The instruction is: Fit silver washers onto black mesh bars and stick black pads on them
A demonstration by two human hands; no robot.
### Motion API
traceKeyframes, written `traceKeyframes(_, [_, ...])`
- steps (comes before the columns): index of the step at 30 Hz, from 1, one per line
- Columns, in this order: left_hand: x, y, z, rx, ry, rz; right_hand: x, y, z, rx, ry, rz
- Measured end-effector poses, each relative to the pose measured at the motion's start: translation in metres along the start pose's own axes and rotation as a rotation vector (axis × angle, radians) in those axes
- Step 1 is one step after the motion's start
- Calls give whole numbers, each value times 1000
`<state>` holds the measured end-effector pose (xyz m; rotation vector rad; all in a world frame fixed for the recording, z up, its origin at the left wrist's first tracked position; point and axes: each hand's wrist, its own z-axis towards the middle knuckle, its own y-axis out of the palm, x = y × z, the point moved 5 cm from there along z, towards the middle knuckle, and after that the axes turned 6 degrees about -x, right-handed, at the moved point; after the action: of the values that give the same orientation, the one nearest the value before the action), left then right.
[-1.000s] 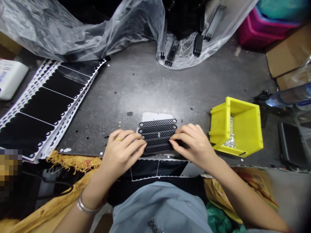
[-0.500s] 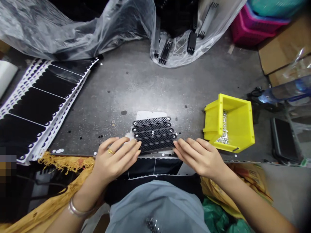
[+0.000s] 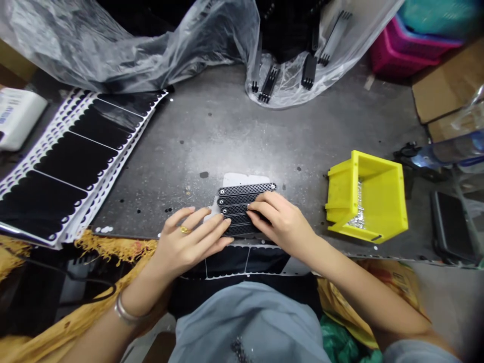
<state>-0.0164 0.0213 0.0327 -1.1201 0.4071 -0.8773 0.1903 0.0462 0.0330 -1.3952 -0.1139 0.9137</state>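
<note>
"Strips (image 3: 245,189) under the right hand (image 3: 282,219), then?"

"Yes, five black mesh-textured plastic strips, side by side on a white paper piece (image 3: 245,179) straight ahead of the hands. Right fingers lie across their middle."

"And the left hand (image 3: 187,242)?"

"Open, just beside the strips' left ends. Its fingertips may touch them; I can't tell. The hands are apart, with no grip on anything."

"What's around them?"

"Right of the right hand, a yellow plastic bin (image 3: 378,212) holds small silver parts (image 3: 357,212). Left of the left hand, sheets of black scalloped labels (image 3: 75,161) lie on the gray surface (image 3: 212,136). Beyond the hands, black comb-like pieces (image 3: 269,84) rest on a clear plastic bag (image 3: 287,93)."
</note>
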Motion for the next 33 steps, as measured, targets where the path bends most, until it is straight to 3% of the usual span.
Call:
traceKeyframes(4, [-10, 8, -3, -70, 7, -208, 0, 6, 3, -13, 26, 46])
traceKeyframes(7, [-15, 10, -7, -59, -19, -226, -14, 5, 4, -6, 2, 77])
traceKeyframes(12, [-17, 10, -10, -52, -5, -174, -48, 19, 2, -49, -200, -26])
traceKeyframes(17, [-13, 9, -7, -57, 64, -163, -54, 26, -9, -44, -372, -161])
traceKeyframes(25, [-4, 7, -10, -82, -29, -64, -67, 26, -9, -77, -273, -228])
traceKeyframes(28, [14, 1, -8, -21, -18, 73, -54, 20, -2, -75, -174, -121])
traceKeyframes(33, [32, 0, 1, -45, -149, 182, -26, 11, 8, -24, -102, -132])
